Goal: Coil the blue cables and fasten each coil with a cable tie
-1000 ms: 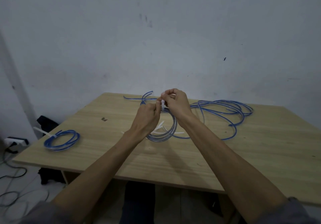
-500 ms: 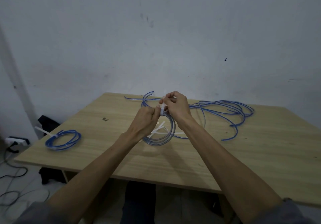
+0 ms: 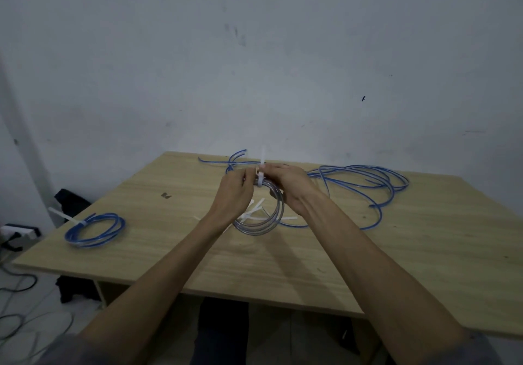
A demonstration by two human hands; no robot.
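I hold a small coil of blue cable (image 3: pixel 261 224) upright above the middle of the wooden table (image 3: pixel 424 251). A white cable tie (image 3: pixel 262 166) wraps the coil's top, and its tail sticks straight up. My left hand (image 3: pixel 233 192) pinches the tie at the coil's top from the left. My right hand (image 3: pixel 288 185) grips the coil's top from the right, fingers curled round it. A finished blue coil (image 3: pixel 94 230) with a white tie lies at the table's left edge. Loose blue cables (image 3: pixel 362 183) sprawl at the back right.
Spare white cable ties (image 3: pixel 254 211) lie on the table under the held coil. Cords (image 3: pixel 17 288) trail on the floor at the left beside a white power strip (image 3: pixel 17 231). A dark bag (image 3: pixel 70 203) sits behind the table's left corner.
The tie's tail now stands up above my hands, where before it was hidden between them. Both hands and the coil stay in about the same place.
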